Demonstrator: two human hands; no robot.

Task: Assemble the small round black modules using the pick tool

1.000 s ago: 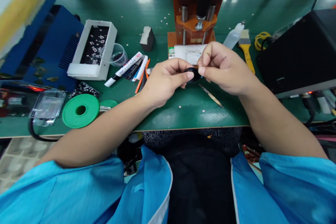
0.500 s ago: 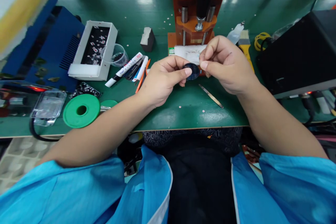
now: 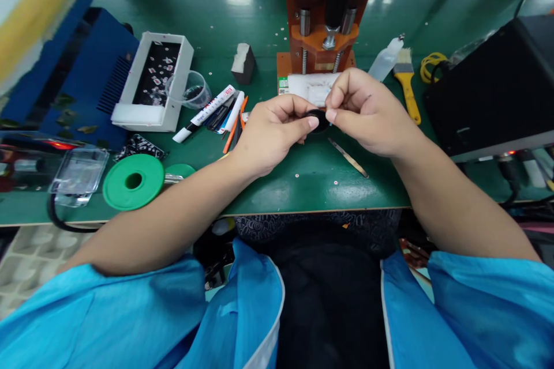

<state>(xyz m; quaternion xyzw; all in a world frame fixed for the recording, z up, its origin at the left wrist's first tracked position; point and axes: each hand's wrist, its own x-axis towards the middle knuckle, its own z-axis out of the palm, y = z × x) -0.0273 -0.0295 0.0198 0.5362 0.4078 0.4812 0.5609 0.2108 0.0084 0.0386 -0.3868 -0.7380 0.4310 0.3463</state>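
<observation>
Between thumb and fingers, my left hand (image 3: 277,132) holds a small round black disc (image 3: 319,120) above the green bench. My right hand (image 3: 367,112) is pinched at the disc's right edge; whatever is between its fingertips is too small to make out. Behind both hands is an orange press (image 3: 324,63) with a white pad (image 3: 309,87) at its base. A thin tool with a pale handle (image 3: 352,165) lies on the bench below my right hand.
A green spool (image 3: 134,182), markers (image 3: 208,112), a clear cup (image 3: 197,92) and a white box of small parts (image 3: 173,118) stand left. A bottle (image 3: 385,60), a yellow brush (image 3: 407,92) and a black device (image 3: 493,86) are right.
My right hand has moved slightly left, its fingertips now meeting the disc's edge. The disc has tilted in my left hand.
</observation>
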